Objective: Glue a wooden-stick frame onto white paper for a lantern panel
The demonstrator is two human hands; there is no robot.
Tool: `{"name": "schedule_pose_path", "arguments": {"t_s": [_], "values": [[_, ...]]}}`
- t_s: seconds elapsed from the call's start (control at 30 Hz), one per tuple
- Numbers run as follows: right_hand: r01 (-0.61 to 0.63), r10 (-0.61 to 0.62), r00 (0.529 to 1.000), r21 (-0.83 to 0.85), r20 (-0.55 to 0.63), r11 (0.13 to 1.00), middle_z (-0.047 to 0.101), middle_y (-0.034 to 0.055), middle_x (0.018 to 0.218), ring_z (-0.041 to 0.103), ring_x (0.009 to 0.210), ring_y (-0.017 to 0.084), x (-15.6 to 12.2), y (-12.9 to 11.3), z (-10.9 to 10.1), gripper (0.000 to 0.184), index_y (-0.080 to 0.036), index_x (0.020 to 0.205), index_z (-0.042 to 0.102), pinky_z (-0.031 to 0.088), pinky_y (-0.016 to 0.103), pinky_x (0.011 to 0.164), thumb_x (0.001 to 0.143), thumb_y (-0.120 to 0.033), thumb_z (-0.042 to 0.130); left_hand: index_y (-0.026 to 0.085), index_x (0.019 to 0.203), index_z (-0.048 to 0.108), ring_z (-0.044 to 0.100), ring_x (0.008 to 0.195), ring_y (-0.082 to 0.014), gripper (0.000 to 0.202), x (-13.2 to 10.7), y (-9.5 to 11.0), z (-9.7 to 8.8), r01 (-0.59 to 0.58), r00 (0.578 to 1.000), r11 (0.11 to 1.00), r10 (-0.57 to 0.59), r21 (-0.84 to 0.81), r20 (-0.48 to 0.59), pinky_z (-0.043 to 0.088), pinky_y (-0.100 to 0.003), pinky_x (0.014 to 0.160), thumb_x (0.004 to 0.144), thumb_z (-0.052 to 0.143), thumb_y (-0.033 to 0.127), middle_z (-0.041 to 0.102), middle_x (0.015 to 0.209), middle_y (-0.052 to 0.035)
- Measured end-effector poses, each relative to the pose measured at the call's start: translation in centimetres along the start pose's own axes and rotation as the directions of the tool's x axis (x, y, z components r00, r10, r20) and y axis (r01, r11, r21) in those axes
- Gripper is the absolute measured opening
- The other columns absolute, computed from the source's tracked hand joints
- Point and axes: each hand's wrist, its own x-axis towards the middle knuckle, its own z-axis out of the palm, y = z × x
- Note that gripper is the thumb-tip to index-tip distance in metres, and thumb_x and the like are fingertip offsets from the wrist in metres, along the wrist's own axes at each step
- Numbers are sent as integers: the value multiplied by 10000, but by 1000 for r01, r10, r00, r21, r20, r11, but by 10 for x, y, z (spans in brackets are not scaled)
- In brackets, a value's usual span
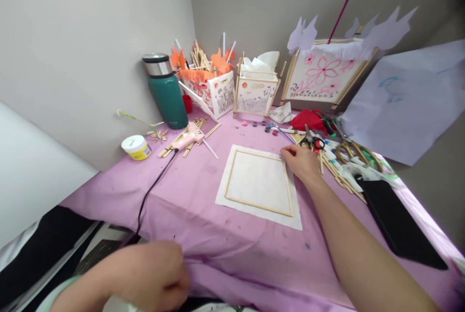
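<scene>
A square frame of thin wooden sticks (258,207) lies on a sheet of white paper (254,176), whose edges stick out past it on all sides. At the frame's far right corner is my right hand (301,161), its thumb and fingertips pinched together on the corner. The fingertips partly hide the join of the sticks there. Low in the view, in front of the table edge, my left hand (154,273) is blurred and apart from the paper. Its fingers curl downward, and what is in them, if anything, is hidden.
A pink glue gun (191,136) rests on sticks to the left, its cord (147,193) running over the table edge. Behind stand a green bottle (168,101), a white jar (136,147) and decorated paper lanterns (256,94). Scissors (312,141) and a black phone-like slab (399,220) lie right.
</scene>
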Motion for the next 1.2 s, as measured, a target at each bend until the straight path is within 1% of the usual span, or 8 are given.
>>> {"name": "schedule_pose_path", "arguments": {"t_s": [0.1,0.27,0.47,0.67,0.87,0.97,1.13,1.2], "values": [[175,-170,983,82,-63,981,713,24,871,622,803,199,-4,-4,4,235,-240,855,728,416,300,687,815,-365,533,209,809,711,610,609,-104,225,29,30,-47,-72,957,995,49,-70,-286,445,-194,594,836,505,124,710,715,13],[408,-402,912,78,-81,910,687,16,865,607,819,179,-12,-13,8,203,-228,831,717,414,295,716,839,-304,529,184,982,681,598,731,-135,202,89,12,-56,139,636,989,-132,-56,-760,430,-242,674,869,514,191,681,853,-23],[441,-440,897,9,-53,898,672,25,853,596,857,191,-14,-14,13,207,-230,854,723,409,304,728,858,-287,524,181,1038,686,577,706,-159,243,119,-7,-48,329,574,944,-229,-35,-786,418,-280,675,857,527,205,628,798,-29],[429,-429,903,-4,-27,903,672,30,868,596,879,193,-16,-15,13,220,-230,856,716,406,297,730,863,-298,506,194,1009,679,595,733,-151,221,118,-14,-36,276,577,961,-174,-9,-798,433,-258,667,873,504,199,630,817,-33],[434,-434,900,4,-37,901,678,36,905,603,880,199,-16,-14,13,247,-233,853,705,419,307,746,861,-323,475,154,1017,635,596,769,-155,211,106,-1,-11,102,272,990,62,93,-960,474,-274,675,885,472,135,636,849,-76],[479,-476,875,17,-90,877,684,43,909,611,864,205,-15,-11,15,240,-230,849,695,428,313,737,853,-346,484,153,1026,625,587,742,-158,220,92,12,-1,48,232,964,244,262,-942,479,-278,634,849,509,97,639,806,-75],[542,-537,825,-23,-175,840,701,51,901,633,828,201,-10,-3,20,196,-247,830,682,438,310,687,811,-365,526,158,1042,610,564,682,-146,250,54,15,-3,141,137,940,292,311,-946,464,-282,583,823,529,70,635,779,-60],[567,-564,805,-44,-185,823,705,51,879,636,823,202,-6,3,24,188,-267,825,679,438,316,671,798,-381,532,151,1049,600,567,660,-141,253,38,16,-4,160,150,922,331,353,-932,461,-281,566,821,525,72,640,768,-58]]}}
